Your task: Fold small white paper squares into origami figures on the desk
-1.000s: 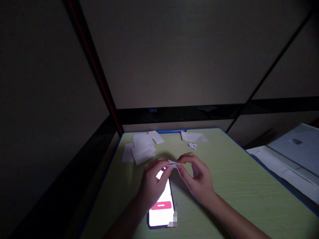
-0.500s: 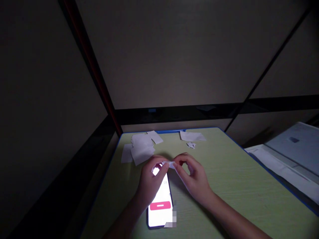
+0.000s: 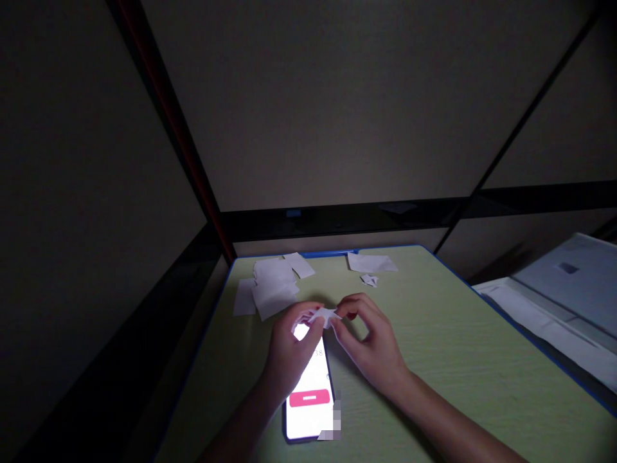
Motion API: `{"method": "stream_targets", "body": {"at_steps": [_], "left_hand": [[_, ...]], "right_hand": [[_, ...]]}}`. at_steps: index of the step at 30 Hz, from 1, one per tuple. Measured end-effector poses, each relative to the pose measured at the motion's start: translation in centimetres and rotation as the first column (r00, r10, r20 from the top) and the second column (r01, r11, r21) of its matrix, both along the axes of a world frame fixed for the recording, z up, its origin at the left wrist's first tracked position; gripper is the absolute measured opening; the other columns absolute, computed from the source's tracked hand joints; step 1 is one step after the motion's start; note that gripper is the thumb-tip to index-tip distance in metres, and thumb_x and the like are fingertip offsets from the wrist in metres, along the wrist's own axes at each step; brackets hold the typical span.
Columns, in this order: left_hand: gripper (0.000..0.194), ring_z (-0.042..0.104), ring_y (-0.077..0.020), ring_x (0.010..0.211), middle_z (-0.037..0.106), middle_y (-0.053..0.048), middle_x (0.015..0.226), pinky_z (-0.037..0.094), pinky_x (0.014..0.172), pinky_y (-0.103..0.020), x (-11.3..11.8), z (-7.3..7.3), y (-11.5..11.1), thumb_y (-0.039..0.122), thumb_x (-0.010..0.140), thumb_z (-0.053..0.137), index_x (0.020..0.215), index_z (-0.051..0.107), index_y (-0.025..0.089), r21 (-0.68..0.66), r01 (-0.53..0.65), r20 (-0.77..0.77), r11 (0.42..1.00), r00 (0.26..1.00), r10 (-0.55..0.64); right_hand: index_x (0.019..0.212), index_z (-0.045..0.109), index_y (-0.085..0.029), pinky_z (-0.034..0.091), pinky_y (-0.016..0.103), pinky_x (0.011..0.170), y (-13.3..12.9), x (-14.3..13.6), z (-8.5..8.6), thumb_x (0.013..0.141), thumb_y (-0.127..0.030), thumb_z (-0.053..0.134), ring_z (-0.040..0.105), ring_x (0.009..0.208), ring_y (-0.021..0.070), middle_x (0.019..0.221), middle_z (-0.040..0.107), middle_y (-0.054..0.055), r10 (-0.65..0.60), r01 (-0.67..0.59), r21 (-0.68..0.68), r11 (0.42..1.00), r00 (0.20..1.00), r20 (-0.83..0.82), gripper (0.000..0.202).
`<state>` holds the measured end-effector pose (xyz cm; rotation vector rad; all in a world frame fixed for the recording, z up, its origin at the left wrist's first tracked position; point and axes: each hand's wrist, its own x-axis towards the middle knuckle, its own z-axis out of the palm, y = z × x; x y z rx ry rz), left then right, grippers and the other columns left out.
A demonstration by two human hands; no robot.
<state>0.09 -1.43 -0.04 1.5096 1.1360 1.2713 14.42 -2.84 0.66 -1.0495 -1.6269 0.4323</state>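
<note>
A small folded white paper [image 3: 326, 316] is held above the table, between both hands. My left hand [image 3: 294, 344] pinches its left side between thumb and fingers. My right hand [image 3: 373, 334] grips its right edge with thumb and fingertips. Below my left hand lies a phone [image 3: 311, 418] with a bright white screen and a red button; its upper part is partly covered by that hand. Beyond the hands, a small folded paper piece [image 3: 369, 280] rests on the green table [image 3: 463, 360].
Several white paper sheets [image 3: 274, 296] overlap at the back left of the table. Another sheet [image 3: 372, 263] lies at the back right, near a blue strip [image 3: 330, 254] on the far edge. Right of the table is a pale box-like object [image 3: 573, 276].
The held paper has tilted so that more of its face and pointed corners show. My right fingers have shifted slightly on its edge.
</note>
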Motion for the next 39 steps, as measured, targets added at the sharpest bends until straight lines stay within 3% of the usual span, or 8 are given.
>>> {"method": "stream_targets", "body": {"at_steps": [7,13,17,24,31,39], "left_hand": [[0.011,0.061,-0.0161,0.072,0.066,-0.004,0.074,0.047,0.067,-0.025,-0.1,0.2,-0.1,0.024,0.078,0.055,0.079,0.060,0.014,0.030,-0.013,-0.070,0.999,0.997,0.015],[0.013,0.061,-0.0139,0.066,0.066,-0.004,0.074,0.047,0.061,-0.022,0.2,0.3,0.0,0.023,0.078,0.053,0.080,0.061,0.013,-0.056,0.059,0.015,0.997,0.998,-0.058],[0.012,0.060,-0.0134,0.067,0.063,-0.002,0.069,0.046,0.059,-0.020,0.3,0.6,0.0,0.023,0.078,0.054,0.076,0.059,0.013,-0.081,0.048,0.062,0.996,0.997,-0.043],[0.016,0.058,-0.0127,0.062,0.062,-0.001,0.066,0.046,0.056,-0.021,0.2,1.3,-0.2,0.027,0.078,0.054,0.077,0.060,0.012,-0.122,0.090,0.136,0.988,0.988,-0.074],[0.018,0.059,-0.0136,0.065,0.063,-0.003,0.069,0.049,0.059,-0.022,0.4,0.8,0.1,0.028,0.075,0.058,0.078,0.062,0.011,-0.160,0.149,0.205,0.976,0.972,-0.115],[0.019,0.058,-0.0133,0.062,0.059,-0.001,0.066,0.052,0.054,-0.024,0.4,0.8,0.1,0.031,0.074,0.058,0.076,0.060,0.012,-0.204,0.087,0.220,0.975,0.975,-0.041]], "right_hand": [[0.082,0.057,-0.020,0.044,0.032,0.067,-0.2,0.0,-0.6,0.077,-0.013,0.057,0.053,0.079,0.0181,0.081,0.056,0.004,0.018,-0.026,0.110,0.994,0.997,0.071,0.008],[0.092,0.060,-0.020,0.045,0.034,0.070,-0.3,0.3,-0.8,0.075,-0.009,0.059,0.052,0.083,0.0189,0.088,0.056,0.006,-0.003,-0.036,0.193,0.980,0.980,0.201,0.021],[0.101,0.060,-0.021,0.045,0.036,0.071,-0.4,0.3,-0.7,0.074,-0.011,0.061,0.052,0.086,0.0208,0.093,0.056,0.008,0.007,-0.063,0.212,0.975,0.967,0.254,0.029],[0.105,0.061,-0.024,0.047,0.036,0.071,-0.4,0.4,-0.8,0.078,-0.013,0.058,0.053,0.087,0.0205,0.093,0.055,0.007,0.026,-0.056,0.158,0.986,0.982,0.186,0.030],[0.100,0.064,-0.024,0.048,0.036,0.071,-0.1,0.2,-0.9,0.078,-0.016,0.058,0.054,0.086,0.0205,0.092,0.055,0.007,0.032,-0.053,0.143,0.988,0.988,0.148,0.024],[0.096,0.064,-0.022,0.047,0.035,0.072,-0.2,0.5,-0.8,0.078,-0.012,0.057,0.054,0.087,0.0203,0.092,0.055,0.008,0.030,-0.050,0.130,0.990,0.989,0.147,0.022]]}}
